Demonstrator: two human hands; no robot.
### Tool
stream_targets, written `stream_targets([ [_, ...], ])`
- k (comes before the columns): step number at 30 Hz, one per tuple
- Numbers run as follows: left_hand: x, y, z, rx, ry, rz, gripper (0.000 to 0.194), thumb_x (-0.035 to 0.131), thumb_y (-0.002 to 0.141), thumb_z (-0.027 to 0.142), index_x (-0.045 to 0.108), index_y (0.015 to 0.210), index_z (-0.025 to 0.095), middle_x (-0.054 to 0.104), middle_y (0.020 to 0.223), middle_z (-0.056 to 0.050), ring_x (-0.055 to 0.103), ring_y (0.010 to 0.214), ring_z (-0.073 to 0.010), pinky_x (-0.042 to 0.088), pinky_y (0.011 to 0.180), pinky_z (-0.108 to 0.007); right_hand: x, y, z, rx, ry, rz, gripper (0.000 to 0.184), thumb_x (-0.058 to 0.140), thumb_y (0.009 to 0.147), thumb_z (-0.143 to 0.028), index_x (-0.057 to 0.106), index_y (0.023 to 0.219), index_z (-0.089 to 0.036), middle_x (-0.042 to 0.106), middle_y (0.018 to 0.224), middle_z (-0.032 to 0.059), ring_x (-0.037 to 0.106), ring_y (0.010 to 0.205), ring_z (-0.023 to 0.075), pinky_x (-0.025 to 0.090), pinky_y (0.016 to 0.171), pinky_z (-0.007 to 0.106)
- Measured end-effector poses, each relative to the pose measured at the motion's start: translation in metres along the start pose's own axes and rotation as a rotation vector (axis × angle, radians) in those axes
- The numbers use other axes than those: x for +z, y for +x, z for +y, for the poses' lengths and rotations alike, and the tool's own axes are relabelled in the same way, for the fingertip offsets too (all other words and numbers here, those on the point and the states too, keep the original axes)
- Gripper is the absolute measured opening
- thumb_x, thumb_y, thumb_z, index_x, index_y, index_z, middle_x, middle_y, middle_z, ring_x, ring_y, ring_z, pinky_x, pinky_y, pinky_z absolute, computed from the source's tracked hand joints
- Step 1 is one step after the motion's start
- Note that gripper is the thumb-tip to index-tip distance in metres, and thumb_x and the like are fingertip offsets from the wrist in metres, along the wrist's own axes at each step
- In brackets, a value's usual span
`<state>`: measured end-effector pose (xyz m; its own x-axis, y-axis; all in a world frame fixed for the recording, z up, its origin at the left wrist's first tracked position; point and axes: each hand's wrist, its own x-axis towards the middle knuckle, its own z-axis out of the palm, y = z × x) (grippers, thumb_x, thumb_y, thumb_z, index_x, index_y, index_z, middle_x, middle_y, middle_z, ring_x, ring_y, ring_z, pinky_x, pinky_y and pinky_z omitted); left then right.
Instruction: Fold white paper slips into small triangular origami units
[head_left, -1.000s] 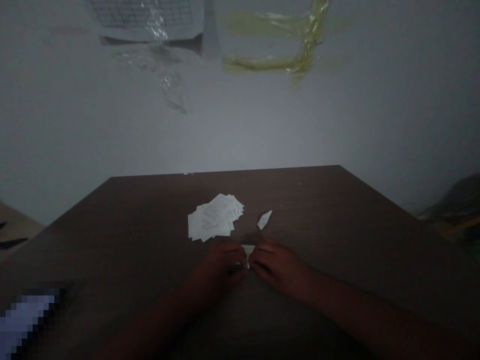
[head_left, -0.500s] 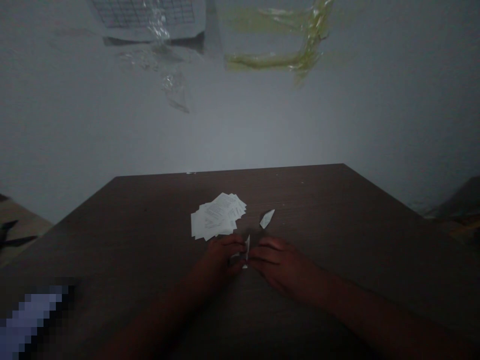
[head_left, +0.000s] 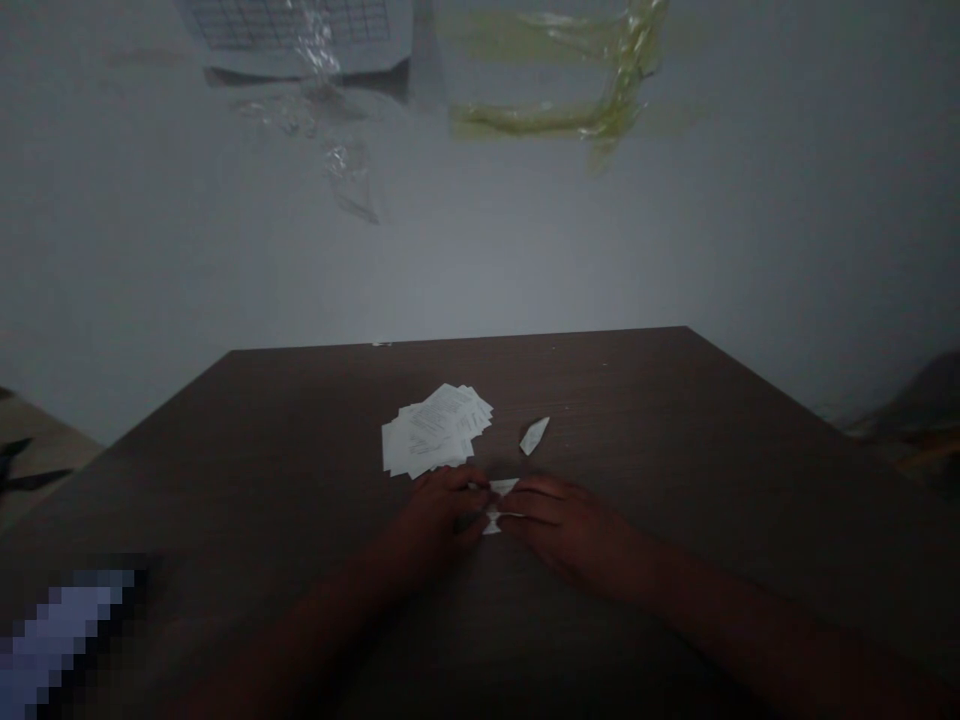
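I judge the step in hand to be shaping or creasing a small slip of paper (head_left: 504, 487) on the near middle part of the counter (head_left: 615, 400). From what I can see, the next move calls for a steady hold on both sides of the slip and its edges kept lined up under the fingertips, since a piece this small could easily slide or skew.

The slip lies directly between my two hands, mostly covered by them; I see only its far edge and a pale near tip in the narrow gap. My left hand (head_left: 448, 517) holds it from the left, fingers curled and thumb on the near side. My right hand (head_left: 562, 522) holds it from the right, fingers close together and reaching inward. Both grips are narrow, with the fingertips nearly meeting over the paper. I cannot tell how hard either one presses, nor exactly how the hidden layers lie.

Just beyond the left hand, a loose pile of printed paper slips (head_left: 435, 430) is fanned out on the counter. Farther than the right hand, and apart from it, lies a narrow folded paper piece (head_left: 535, 436), tilted toward the far right. At the near left, a pixelated object (head_left: 67, 620) is too blurred for me to name.
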<state>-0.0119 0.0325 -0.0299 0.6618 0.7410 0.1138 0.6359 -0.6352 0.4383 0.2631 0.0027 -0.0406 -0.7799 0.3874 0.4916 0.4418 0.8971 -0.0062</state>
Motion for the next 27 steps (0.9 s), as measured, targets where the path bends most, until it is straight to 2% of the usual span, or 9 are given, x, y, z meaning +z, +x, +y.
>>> stream_targets([
  [3,-0.001,-0.002,-0.004,-0.020,-0.015,0.001,0.040,0.075,0.101,0.009,0.086,0.136,0.027,0.081,0.150,-0.008,0.074,0.142,-0.0304,0.054,0.129,-0.048,-0.005,0.002,-0.001,0.070,-0.038,-0.056,0.017,0.069,0.109,-0.007,0.079,0.107,-0.021,0.083,0.106,0.0071,0.073,0.098,0.0247,0.061,0.090,0.039],
  [5,-0.001,-0.004,-0.007,-0.036,-0.037,-0.002,0.042,0.074,0.102,0.010,0.085,0.139,0.027,0.081,0.152,-0.008,0.072,0.146,-0.0308,0.052,0.131,-0.049,-0.009,0.003,-0.002,0.100,-0.036,-0.103,0.016,0.071,0.106,-0.009,0.075,0.098,-0.022,0.080,0.098,0.0053,0.069,0.092,0.0242,0.059,0.084,0.038],
  [9,-0.003,-0.007,-0.008,-0.045,-0.082,0.001,0.043,0.070,0.103,0.011,0.084,0.141,0.025,0.079,0.156,-0.009,0.070,0.150,-0.0311,0.051,0.134,-0.050,-0.011,0.002,0.000,0.135,0.002,-0.081,0.007,0.074,0.106,-0.017,0.076,0.101,-0.021,0.076,0.096,0.0058,0.067,0.092,0.0244,0.057,0.083,0.039],
  [14,-0.001,-0.006,-0.008,-0.034,-0.084,-0.009,0.043,0.080,0.100,0.015,0.084,0.141,0.025,0.079,0.155,-0.011,0.069,0.150,-0.0343,0.051,0.133,-0.057,0.000,-0.003,0.003,0.180,0.036,-0.002,0.016,0.068,0.109,-0.013,0.075,0.097,-0.022,0.073,0.094,0.0044,0.066,0.086,0.0213,0.054,0.077,0.035],
  [19,0.002,-0.003,-0.006,-0.008,-0.062,0.003,0.037,0.086,0.098,0.019,0.086,0.133,0.028,0.083,0.146,-0.009,0.074,0.141,-0.0349,0.053,0.129,-0.059,0.012,0.000,-0.003,0.219,0.191,0.135,0.015,0.067,0.112,-0.011,0.077,0.112,-0.021,0.077,0.099,0.0044,0.072,0.087,0.0193,0.058,0.076,0.031],
  [23,0.000,-0.001,-0.001,-0.006,-0.040,-0.016,0.039,0.090,0.097,0.022,0.086,0.135,0.030,0.083,0.146,-0.008,0.074,0.141,-0.0361,0.053,0.128,-0.059,0.011,0.006,-0.003,0.144,0.150,0.213,0.015,0.068,0.111,-0.013,0.077,0.119,-0.021,0.080,0.110,0.0091,0.073,0.095,0.0239,0.061,0.079,0.036],
  [27,-0.001,0.001,0.002,-0.007,-0.029,-0.042,0.040,0.093,0.096,0.022,0.087,0.134,0.031,0.083,0.145,-0.008,0.075,0.140,-0.0365,0.053,0.129,-0.060,0.012,0.008,0.002,0.115,0.154,0.209,0.016,0.068,0.111,-0.012,0.076,0.120,-0.023,0.081,0.114,0.0090,0.073,0.101,0.0258,0.065,0.089,0.042],
])
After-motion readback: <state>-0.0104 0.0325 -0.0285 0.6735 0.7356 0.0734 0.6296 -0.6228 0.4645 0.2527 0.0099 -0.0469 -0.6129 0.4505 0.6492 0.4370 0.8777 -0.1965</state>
